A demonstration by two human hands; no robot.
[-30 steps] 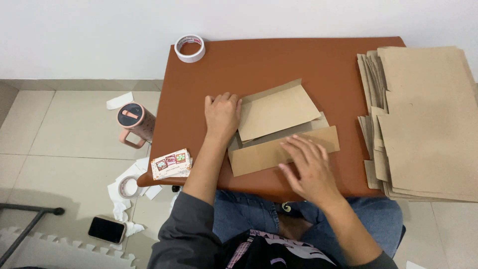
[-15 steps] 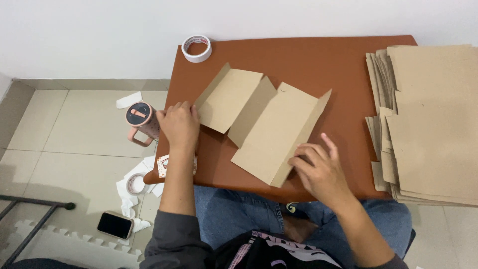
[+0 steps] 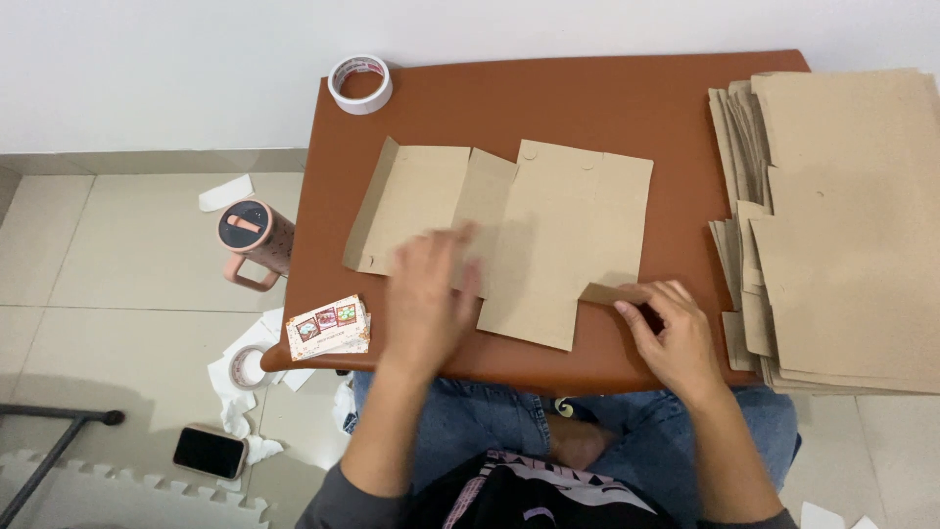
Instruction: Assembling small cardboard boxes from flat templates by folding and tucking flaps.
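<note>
An unfolded brown cardboard sheet (image 3: 509, 230) with creased panels lies flat on the reddish-brown table (image 3: 548, 98). My left hand (image 3: 426, 299) rests palm down on the sheet's near left part, fingers spread and a little blurred. My right hand (image 3: 671, 328) pinches a small flap at the sheet's near right corner against the tabletop.
A tall stack of brown cardboard sheets (image 3: 842, 216) fills the table's right side. A tape roll (image 3: 359, 83) sits at the far left corner, a small printed card pack (image 3: 328, 326) at the near left edge. On the floor stand a pink tumbler (image 3: 255, 240), a phone (image 3: 210, 452), another tape roll (image 3: 250, 367).
The cardboard went from folded to spread flat. My left hand moved from the table's left edge onto the sheet; my right hand shifted to the near right flap.
</note>
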